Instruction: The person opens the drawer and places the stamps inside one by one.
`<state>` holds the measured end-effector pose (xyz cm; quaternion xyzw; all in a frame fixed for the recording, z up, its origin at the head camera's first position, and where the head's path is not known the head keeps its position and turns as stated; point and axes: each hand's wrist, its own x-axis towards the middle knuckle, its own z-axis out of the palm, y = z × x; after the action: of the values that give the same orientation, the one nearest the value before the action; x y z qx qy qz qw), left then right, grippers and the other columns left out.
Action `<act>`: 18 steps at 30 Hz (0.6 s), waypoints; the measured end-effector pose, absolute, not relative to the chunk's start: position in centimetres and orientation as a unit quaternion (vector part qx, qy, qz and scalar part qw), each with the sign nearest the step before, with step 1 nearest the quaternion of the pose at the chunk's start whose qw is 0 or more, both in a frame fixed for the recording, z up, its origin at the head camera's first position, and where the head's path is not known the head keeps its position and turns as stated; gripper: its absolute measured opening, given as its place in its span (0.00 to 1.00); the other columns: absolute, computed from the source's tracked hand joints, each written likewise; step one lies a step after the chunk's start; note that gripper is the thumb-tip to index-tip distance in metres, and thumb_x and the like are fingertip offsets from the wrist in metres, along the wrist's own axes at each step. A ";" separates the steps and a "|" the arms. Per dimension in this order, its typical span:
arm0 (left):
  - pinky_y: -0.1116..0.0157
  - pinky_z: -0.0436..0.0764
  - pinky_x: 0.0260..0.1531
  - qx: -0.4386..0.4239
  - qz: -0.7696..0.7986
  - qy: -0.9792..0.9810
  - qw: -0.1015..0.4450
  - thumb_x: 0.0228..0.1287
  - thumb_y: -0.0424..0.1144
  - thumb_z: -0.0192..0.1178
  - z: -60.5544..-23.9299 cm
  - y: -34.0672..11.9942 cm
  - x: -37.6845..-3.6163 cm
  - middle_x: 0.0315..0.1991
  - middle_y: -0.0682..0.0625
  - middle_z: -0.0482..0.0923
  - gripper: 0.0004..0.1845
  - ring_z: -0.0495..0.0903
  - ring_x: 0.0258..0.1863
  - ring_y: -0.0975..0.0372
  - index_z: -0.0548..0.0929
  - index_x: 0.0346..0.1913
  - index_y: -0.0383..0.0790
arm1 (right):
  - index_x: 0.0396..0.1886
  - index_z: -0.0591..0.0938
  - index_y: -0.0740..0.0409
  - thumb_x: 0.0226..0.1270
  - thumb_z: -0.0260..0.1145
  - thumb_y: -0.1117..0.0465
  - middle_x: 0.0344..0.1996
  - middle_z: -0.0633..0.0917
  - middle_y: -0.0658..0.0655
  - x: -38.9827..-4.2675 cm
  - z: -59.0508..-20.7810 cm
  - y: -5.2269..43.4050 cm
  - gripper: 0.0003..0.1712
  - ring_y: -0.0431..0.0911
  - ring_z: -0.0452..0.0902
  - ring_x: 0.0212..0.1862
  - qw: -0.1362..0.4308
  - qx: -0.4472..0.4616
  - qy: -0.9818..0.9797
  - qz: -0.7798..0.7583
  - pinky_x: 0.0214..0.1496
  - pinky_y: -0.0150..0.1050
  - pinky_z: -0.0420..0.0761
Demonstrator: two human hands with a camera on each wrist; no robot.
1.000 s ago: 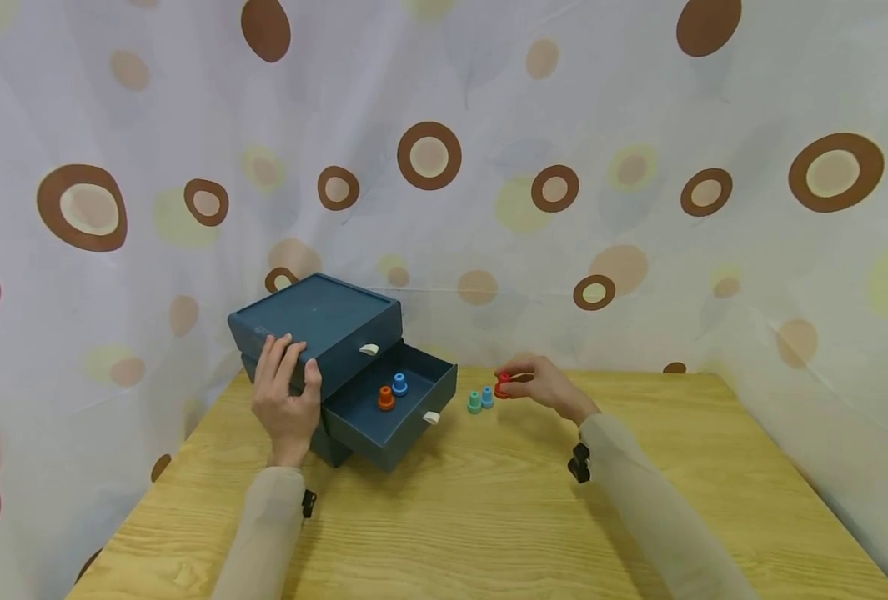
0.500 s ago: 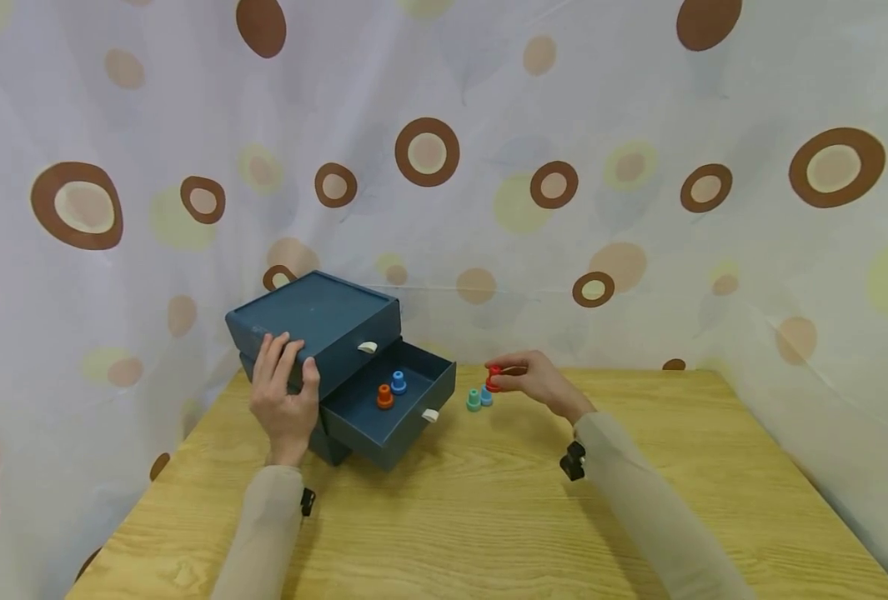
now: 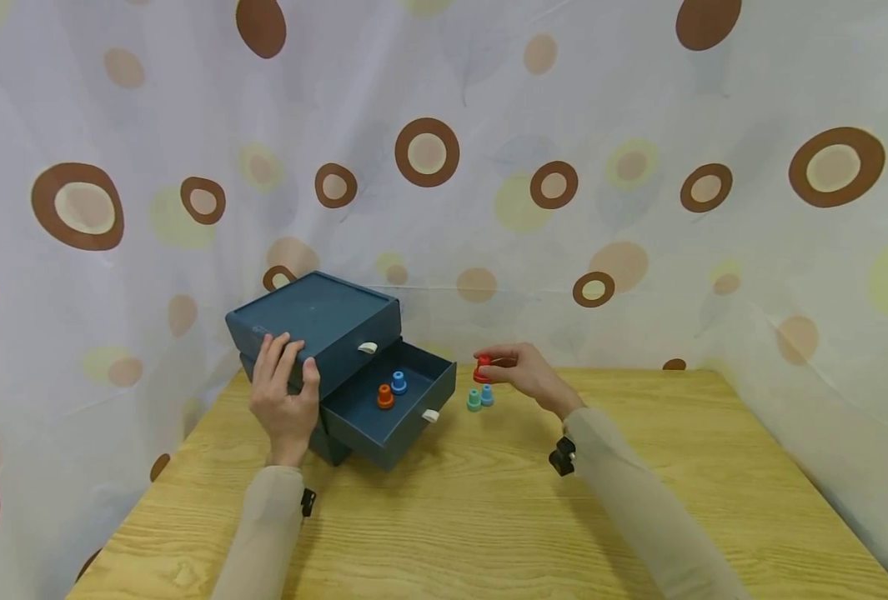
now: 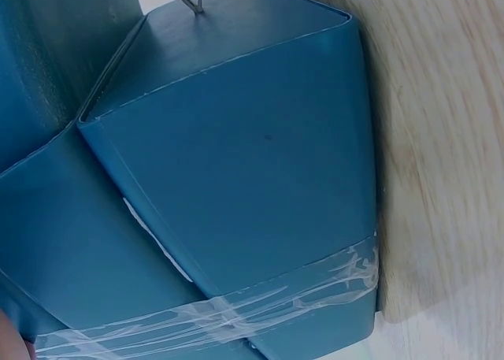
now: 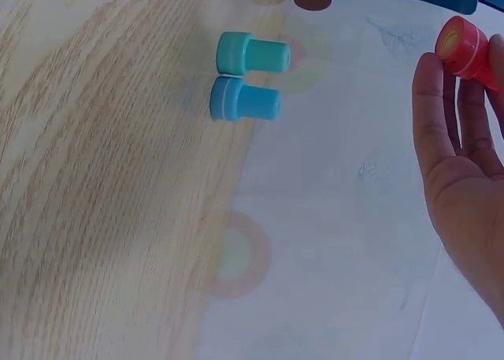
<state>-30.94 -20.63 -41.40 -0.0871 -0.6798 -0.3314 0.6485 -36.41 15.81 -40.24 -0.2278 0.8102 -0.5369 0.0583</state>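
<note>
A dark blue drawer box (image 3: 316, 321) stands at the table's back left, its lower drawer (image 3: 391, 408) pulled out with an orange peg (image 3: 385, 397) and a blue peg (image 3: 398, 382) inside. My left hand (image 3: 286, 392) rests on the box's front corner, fingers curled over its top edge. My right hand (image 3: 522, 373) pinches a red peg (image 3: 483, 369) in the air just right of the drawer. Below it on the table stand a teal peg (image 3: 474, 401) and a light blue peg (image 3: 487, 395). The right wrist view shows the red peg (image 5: 463, 46) at my fingertips, with the teal peg (image 5: 250, 53) and light blue peg (image 5: 242, 102) below.
The wooden table (image 3: 489, 517) is walled in by a dotted curtain (image 3: 639, 208) behind and on both sides. The left wrist view shows only the box's blue side (image 4: 236, 179), with clear tape across it.
My right hand has lifted the red peg off the table and carried it up and left toward the open drawer. The left hand has stayed on the box.
</note>
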 end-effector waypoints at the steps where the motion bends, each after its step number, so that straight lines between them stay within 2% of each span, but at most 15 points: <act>1: 0.48 0.72 0.65 -0.086 -0.331 -0.681 0.648 0.63 0.49 0.56 -41.5 -20.7 -30.9 0.53 0.43 0.84 0.19 0.77 0.62 0.47 0.88 0.47 0.40 | 0.62 0.79 0.58 0.68 0.65 0.60 0.55 0.82 0.63 -36.4 -40.2 15.7 0.23 0.52 0.82 0.54 0.058 -0.229 0.810 -0.537 0.58 0.49 0.81; 8: 0.50 0.72 0.66 -0.079 -0.322 -0.685 0.648 0.65 0.51 0.54 -41.6 -20.7 -31.0 0.53 0.43 0.84 0.21 0.77 0.62 0.48 0.88 0.46 0.40 | 0.60 0.81 0.55 0.67 0.66 0.59 0.53 0.85 0.61 -36.3 -39.9 14.9 0.21 0.48 0.84 0.50 0.051 -0.228 0.812 -0.536 0.54 0.43 0.83; 18: 0.51 0.72 0.66 -0.081 -0.329 -0.679 0.652 0.65 0.51 0.54 -41.5 -20.4 -31.0 0.53 0.43 0.84 0.21 0.77 0.62 0.47 0.88 0.46 0.39 | 0.59 0.82 0.55 0.67 0.66 0.58 0.51 0.86 0.59 -35.9 -38.4 13.6 0.21 0.48 0.85 0.49 0.042 -0.233 0.804 -0.546 0.57 0.45 0.82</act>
<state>-31.05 -20.35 -41.49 -0.0810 -0.6789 -0.3287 0.6515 -35.88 13.56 -38.40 -0.2329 0.8036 -0.5461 0.0421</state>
